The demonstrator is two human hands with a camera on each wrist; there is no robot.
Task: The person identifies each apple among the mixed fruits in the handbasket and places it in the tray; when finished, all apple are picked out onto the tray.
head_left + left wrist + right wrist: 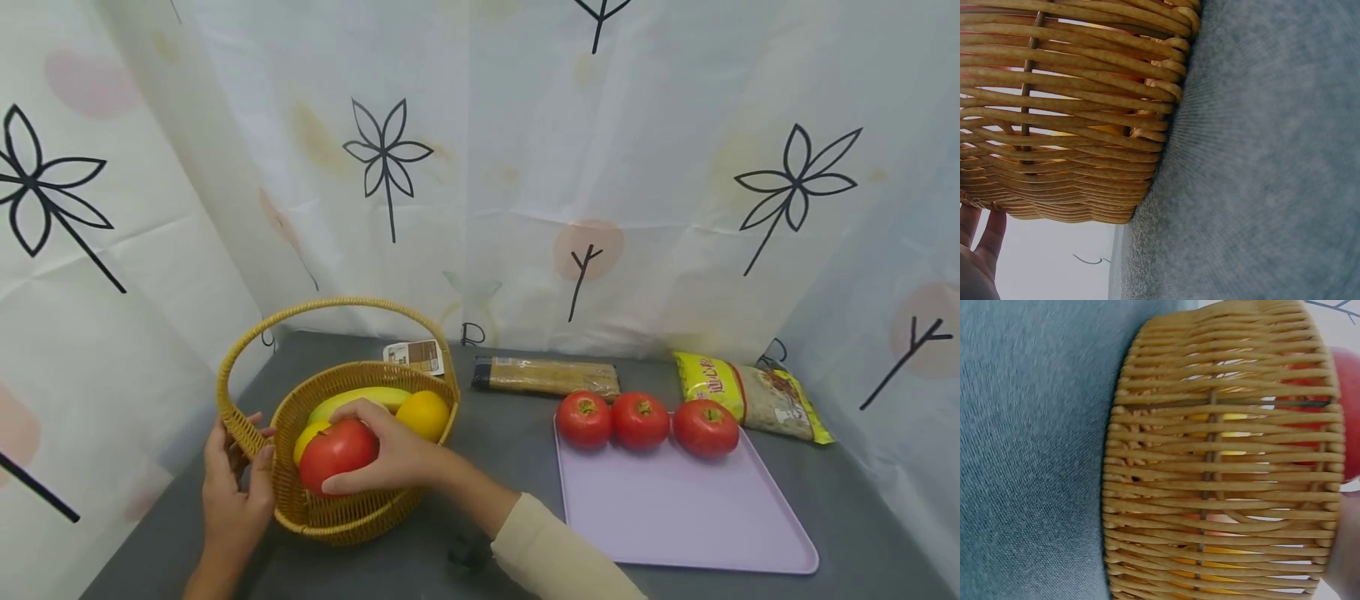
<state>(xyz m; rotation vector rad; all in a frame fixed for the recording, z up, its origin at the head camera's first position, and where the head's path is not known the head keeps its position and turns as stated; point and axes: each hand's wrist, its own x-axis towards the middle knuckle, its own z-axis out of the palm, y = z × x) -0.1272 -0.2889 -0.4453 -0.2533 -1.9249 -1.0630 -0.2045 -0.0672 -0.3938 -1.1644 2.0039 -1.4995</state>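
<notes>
A wicker basket point(337, 533) with a tall arched handle stands at the left in the head view. My left hand point(238, 492) holds its left side where the handle meets the rim, thumb in front and other fingers behind. In the left wrist view, fingers point(991, 240) touch the woven side. My right hand point(393, 450) grips a red tomato point(339, 457) inside the basket opening. In the right wrist view, the tomato point(1349, 412) shows above the rim. A banana point(360, 402) and yellow round fruits point(423, 415) lie in the basket behind it.
At the right, a pale purple tray point(675, 508) bears three tomatoes point(641, 421) along its back edge. Behind it lie a noodle pack point(547, 377) and a yellow food bag point(750, 396). A small labelled packet point(416, 357) lies behind the basket. A patterned curtain point(525, 167) encloses the table.
</notes>
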